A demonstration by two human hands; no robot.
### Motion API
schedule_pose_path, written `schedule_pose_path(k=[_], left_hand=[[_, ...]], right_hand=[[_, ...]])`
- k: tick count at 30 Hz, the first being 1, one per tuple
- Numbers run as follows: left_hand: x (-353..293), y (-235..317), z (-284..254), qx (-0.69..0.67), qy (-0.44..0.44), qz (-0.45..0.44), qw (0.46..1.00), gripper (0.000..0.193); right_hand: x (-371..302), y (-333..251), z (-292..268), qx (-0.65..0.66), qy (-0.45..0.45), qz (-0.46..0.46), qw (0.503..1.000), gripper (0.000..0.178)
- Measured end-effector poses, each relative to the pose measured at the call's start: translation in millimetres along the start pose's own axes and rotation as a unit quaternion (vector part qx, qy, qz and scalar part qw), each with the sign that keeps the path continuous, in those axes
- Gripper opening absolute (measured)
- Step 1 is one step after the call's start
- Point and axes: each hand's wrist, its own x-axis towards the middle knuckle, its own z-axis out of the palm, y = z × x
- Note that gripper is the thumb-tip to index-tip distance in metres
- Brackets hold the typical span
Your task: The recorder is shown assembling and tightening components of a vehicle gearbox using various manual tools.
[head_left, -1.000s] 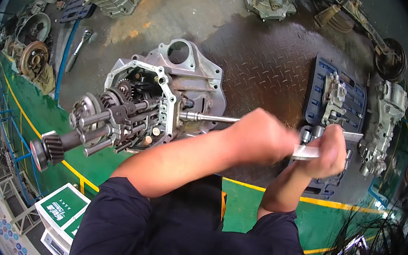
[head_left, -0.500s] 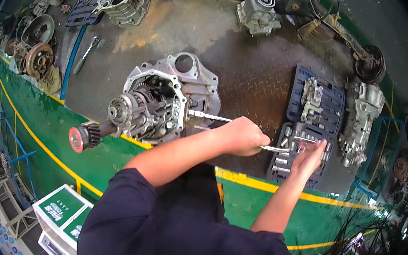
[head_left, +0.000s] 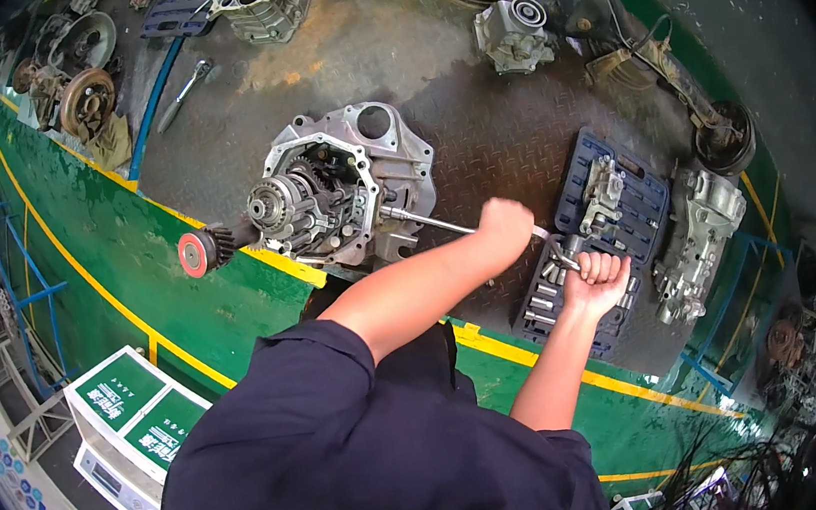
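Open half a second ago, the right hand (head_left: pixel 594 281) now curls its fingers around the bent end of a steel bar (head_left: pixel 440 223). This runs left to the gearbox (head_left: pixel 367 181); the left hand (head_left: pixel 507 224), fingers closed, hides its middle. Beneath lies a socket case (head_left: pixel 642 205), bearing a casting (head_left: pixel 602 191).

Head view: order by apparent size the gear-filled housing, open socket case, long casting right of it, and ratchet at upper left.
1. Gear-filled housing and open socket case: too alike to rank
2. Long casting
3. Ratchet
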Motion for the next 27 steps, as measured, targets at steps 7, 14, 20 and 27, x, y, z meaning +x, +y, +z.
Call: schedule_pose_path(k=[7,14,20,27], left_hand=[[-87.9,13.7,-67.1,-0.120,-0.041,0.168,0.977,0.012],[3.3,28.3,-39.5,-0.149,0.052,0.074,0.985,0.014],[-45.8,32.1,-92.6,-0.132,0.036,0.140,0.981,0.014],[9.7,15.2,-38.4,-0.123,0.091,0.052,0.987,0.016]], right_hand=[[29.6,8.0,29.4,-0.052,0.115,-0.018,0.992,0.049],[-26.1,9.0,76.4,-0.053,-0.077,-0.046,0.995,0.051],[39.3,3.0,-3.7,-0.042,0.068,0.007,0.997,0.050],[3.4,11.4,76.8,-0.079,-0.041,0.009,0.996,0.050]])
